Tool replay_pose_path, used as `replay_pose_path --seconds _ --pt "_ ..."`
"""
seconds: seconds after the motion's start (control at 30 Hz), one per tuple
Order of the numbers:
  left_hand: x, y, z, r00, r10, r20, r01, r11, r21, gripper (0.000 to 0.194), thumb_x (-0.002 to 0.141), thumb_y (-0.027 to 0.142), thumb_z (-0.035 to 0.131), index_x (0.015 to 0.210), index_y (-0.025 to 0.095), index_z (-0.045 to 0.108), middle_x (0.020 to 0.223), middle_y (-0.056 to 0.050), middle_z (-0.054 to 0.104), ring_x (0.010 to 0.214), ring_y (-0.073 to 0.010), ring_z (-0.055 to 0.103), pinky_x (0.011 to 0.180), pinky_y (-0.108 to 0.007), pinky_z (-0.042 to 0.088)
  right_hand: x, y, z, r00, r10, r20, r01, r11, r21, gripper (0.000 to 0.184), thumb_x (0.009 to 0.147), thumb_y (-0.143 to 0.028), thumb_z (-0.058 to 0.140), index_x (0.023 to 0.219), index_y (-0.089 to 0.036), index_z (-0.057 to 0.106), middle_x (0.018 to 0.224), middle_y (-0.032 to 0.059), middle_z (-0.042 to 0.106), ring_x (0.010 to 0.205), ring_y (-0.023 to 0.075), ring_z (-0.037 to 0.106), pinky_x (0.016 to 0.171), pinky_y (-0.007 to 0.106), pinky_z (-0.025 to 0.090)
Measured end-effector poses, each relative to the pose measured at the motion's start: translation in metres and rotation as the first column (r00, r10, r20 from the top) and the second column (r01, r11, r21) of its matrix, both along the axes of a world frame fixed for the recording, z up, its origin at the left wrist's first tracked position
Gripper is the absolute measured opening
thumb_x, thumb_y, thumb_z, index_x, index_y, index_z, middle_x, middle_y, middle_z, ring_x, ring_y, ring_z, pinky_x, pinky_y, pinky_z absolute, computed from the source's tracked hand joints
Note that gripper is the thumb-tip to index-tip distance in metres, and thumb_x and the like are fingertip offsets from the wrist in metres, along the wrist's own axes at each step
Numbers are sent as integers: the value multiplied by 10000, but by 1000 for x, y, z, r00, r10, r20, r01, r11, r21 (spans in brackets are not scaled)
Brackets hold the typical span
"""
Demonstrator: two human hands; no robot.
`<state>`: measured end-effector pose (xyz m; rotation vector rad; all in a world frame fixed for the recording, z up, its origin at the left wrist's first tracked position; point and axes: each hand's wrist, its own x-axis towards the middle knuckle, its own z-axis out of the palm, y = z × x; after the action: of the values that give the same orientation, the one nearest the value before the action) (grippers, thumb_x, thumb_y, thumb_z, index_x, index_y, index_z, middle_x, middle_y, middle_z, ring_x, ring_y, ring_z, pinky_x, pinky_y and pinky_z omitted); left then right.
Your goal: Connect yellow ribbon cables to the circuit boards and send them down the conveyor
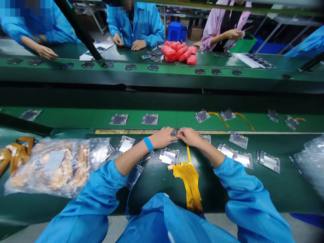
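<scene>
At the table's back edge, my left hand [163, 137] grips a small circuit board [174, 134], mostly covered by the fingers. My right hand [189, 136] is closed in a pinch at the board's right side. Below it emerges an orange flat flex cable [188, 154], its upper end hidden by the fingers. Just under my hands lies a circuit board with a silver shield [168, 156]. A bundle of orange flex cables [189, 182] is spread toward my body. A blue wrist strap [148, 144] circles my left wrist, its thin cord running down.
Circuit boards [118, 119] lie along the green conveyor [174, 118], some with cables attached. More boards [268, 161] rest at right. A plastic bag of flex cables [58, 165] lies left, bubble wrap [310, 162] right. Across the line, several people work near red bundles [177, 52].
</scene>
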<state>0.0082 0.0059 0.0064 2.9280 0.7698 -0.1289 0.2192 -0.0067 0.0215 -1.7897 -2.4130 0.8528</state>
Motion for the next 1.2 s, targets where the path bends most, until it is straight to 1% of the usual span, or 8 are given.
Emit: replay_pose_path --seconds 0.37,0.47,0.6,0.73,0.83,0.93,1.07,1.2 --pt "2 -2 1 999 30 -14 -30 999 -22 400 1004 249 553 1387 334 631 1257 -150 566 1119 -312 549 956 -446 458 1 3 -2 994 22 104 -20 1000 -15 149 982 -269 621 996 -230 764 1057 56 782 982 230 703 780 277 441" --pt "2 -2 2 999 32 -30 -33 999 -17 478 967 218 571 1434 319 593 1267 -160 572 1125 -324 555 946 -449 474 6 -3 -8 1000 -10 18 9 998 67 146 986 -255 599 990 -212 738 1045 67 763 950 218 687 786 280 442" --pt "10 15 12 998 67 -21 -67 998 16 565 946 233 594 1503 290 524 1300 -169 577 1139 -325 567 948 -445 486 23 -13 -11 958 -171 -231 224 947 229 191 1011 -281 526 965 -195 690 975 71 731 887 209 665 792 293 452" --pt "19 51 23 960 268 86 -274 959 67 619 973 300 604 1565 248 431 1442 -189 516 1270 -348 521 1023 -466 457 37 -31 -5 892 -213 -398 339 899 278 228 1026 -332 485 972 -192 657 938 67 711 806 200 646 762 302 454" --pt "11 72 25 913 405 38 -407 912 56 598 972 307 604 1545 216 459 1495 -198 489 1345 -372 478 1046 -484 449 39 -52 0 916 -141 -375 235 947 219 184 992 -359 582 975 -198 668 917 53 710 805 196 648 727 289 444" --pt "-10 78 18 905 411 -106 -412 911 10 549 963 268 573 1507 219 519 1496 -188 498 1364 -371 472 1049 -487 451 36 -77 2 964 -2 -267 25 997 80 109 934 -306 692 978 -209 711 890 32 719 801 187 660 705 273 424" --pt "-36 76 9 912 346 -221 -362 932 -35 618 913 233 575 1527 237 505 1515 -178 475 1359 -366 465 1021 -469 461 31 -102 2 983 96 -157 -106 993 -57 98 940 -216 677 992 -234 758 983 35 744 866 188 689 713 265 409" --pt "-41 76 6 922 330 -201 -339 941 -9 582 896 208 541 1477 234 571 1351 -176 560 1250 -342 525 946 -424 470 19 -115 2 979 160 -123 -173 979 -104 128 964 -265 672 1048 -245 767 1053 42 743 943 200 701 716 262 416"
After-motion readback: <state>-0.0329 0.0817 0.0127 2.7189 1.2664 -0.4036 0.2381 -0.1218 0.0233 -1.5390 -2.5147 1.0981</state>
